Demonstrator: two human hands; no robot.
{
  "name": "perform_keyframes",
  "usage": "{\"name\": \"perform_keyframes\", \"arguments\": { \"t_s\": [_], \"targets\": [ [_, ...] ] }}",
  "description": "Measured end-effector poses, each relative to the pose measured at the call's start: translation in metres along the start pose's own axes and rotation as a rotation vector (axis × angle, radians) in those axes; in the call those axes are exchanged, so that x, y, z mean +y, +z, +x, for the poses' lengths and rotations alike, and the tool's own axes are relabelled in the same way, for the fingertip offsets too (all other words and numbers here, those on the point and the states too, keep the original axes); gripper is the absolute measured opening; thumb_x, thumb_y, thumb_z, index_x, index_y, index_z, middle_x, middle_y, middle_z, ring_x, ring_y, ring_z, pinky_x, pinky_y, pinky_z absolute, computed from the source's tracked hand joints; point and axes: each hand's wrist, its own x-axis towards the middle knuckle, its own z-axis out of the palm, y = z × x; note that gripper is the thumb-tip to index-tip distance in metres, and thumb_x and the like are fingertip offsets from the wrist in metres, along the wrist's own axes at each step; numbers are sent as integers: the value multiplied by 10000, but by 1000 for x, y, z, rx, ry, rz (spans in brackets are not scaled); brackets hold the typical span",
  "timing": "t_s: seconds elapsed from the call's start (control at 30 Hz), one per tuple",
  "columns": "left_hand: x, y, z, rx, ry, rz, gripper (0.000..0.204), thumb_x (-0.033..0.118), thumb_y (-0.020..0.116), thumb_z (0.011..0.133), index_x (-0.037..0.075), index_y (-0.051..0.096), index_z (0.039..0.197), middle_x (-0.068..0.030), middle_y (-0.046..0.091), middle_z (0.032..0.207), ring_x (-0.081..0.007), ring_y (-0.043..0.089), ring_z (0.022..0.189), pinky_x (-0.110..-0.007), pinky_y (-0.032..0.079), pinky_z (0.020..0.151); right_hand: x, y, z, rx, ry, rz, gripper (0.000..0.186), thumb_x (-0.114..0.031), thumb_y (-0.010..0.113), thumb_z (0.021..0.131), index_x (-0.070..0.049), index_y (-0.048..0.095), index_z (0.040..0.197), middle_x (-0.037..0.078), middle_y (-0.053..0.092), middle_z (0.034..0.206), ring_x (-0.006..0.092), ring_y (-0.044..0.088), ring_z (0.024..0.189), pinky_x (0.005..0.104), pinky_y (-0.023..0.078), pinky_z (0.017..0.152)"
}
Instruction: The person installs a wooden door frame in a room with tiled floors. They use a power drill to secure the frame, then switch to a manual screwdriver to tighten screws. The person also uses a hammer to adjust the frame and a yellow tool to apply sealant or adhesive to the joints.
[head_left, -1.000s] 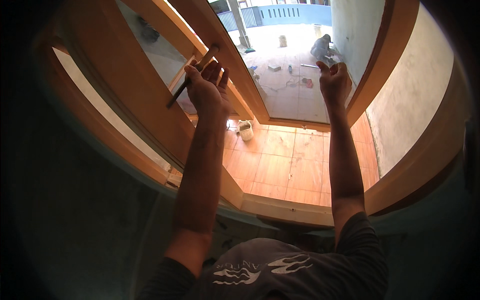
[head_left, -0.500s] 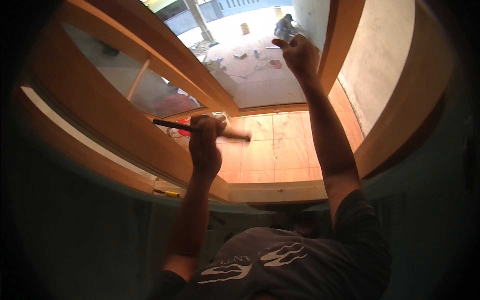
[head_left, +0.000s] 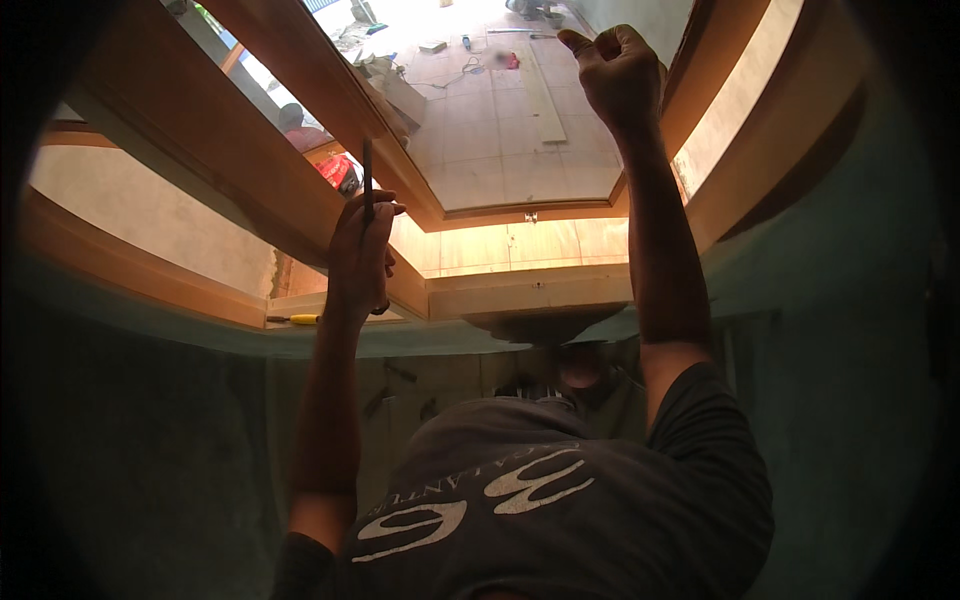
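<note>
My left hand (head_left: 360, 255) is closed around a slim dark bar-like tool (head_left: 368, 180), which points upward beside the wooden frame of a glazed window sash (head_left: 415, 200). A dark rounded end shows below that hand; the tool's exact kind is unclear. My right hand (head_left: 622, 85) is raised in front of the glass near the sash's right side. Its fingers are curled and the thumb points left; whatever they may hold is hidden. On the sill at the left lies a yellow-handled tool (head_left: 303, 319) with a thin shaft.
The wooden window frame (head_left: 520, 292) runs across in front of me. A red object (head_left: 335, 170) shows behind the left frame member. Through the glass, a pale board (head_left: 543, 100), a cable and scattered tools lie on the tiled floor outside. A plastered wall (head_left: 745, 110) stands at the right.
My left hand has turned the dark tool from pointing left to pointing up, and moved left. The frame and outdoor floor appear higher in view. My right hand stays raised and closed.
</note>
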Motion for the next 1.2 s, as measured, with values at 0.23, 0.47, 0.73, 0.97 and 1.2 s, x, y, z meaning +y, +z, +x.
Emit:
{"name": "perform_keyframes", "arguments": {
  "t_s": [0.23,0.47,0.73,0.97,1.2],
  "targets": [
    [6,-14,-20,-23,-16,49,322,305,540,1060,50,618,1241,-13,646,939,-28,506,566,-205,445,499,-15,-28,-19,-78,-4,78,286,-284,792,876,-25,674,888,108,732,823,215,703,777,345,549,758],
    [-7,-47,-64,31,-133,69,303,302,569,1038,67,645,1212,-47,688,1024,-27,506,568,-204,438,504,19,-37,-103,-9,-126,151,154,-176,661,970,-23,678,955,94,716,831,167,687,805,327,549,759],
    [-82,-77,-169,-20,-127,48,305,267,560,1058,-7,692,1075,-104,690,1117,-40,574,595,-209,480,479,137,5,-314,-712,538,-223,315,-247,636,887,18,716,1037,275,716,1020,423,693,1021,491,529,902],
    [-129,-89,-257,109,-426,5,323,297,546,1062,14,694,1114,-59,700,972,-39,522,524,-233,433,444,153,23,-345,-884,589,-378,382,-327,684,863,-2,700,1064,269,712,1077,427,679,1059,499,526,917],
    [-144,-85,-281,243,-574,-43,346,326,565,1048,19,715,1102,-35,693,868,-41,482,491,-231,405,434,145,39,-339,-811,562,-302,304,-323,574,908,-93,728,1033,236,718,1049,449,672,1023,533,524,888]
  ]
}}
